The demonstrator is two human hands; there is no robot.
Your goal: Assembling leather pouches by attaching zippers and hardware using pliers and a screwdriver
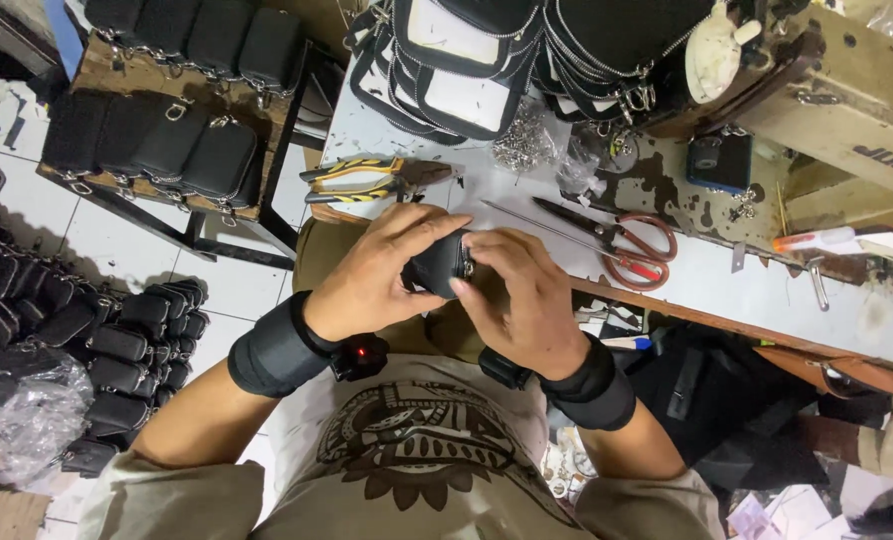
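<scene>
A small black zip pouch [438, 265] sits between both of my hands, held close to my chest above the table's front edge. My left hand [376, 275] wraps over its top and left side. My right hand [521, 295] pinches the pouch's right end, fingertips at a small metal fitting. Both wrists wear black bands.
On the white table [726, 275] lie yellow-handled pliers [361, 180], red-handled scissors [621, 240], a thin metal rod and a heap of small metal rings [526, 140]. Stacked black pouches with clear windows [446, 70] stand behind. More black pouches fill a side bench [166, 130] and the floor [86, 330].
</scene>
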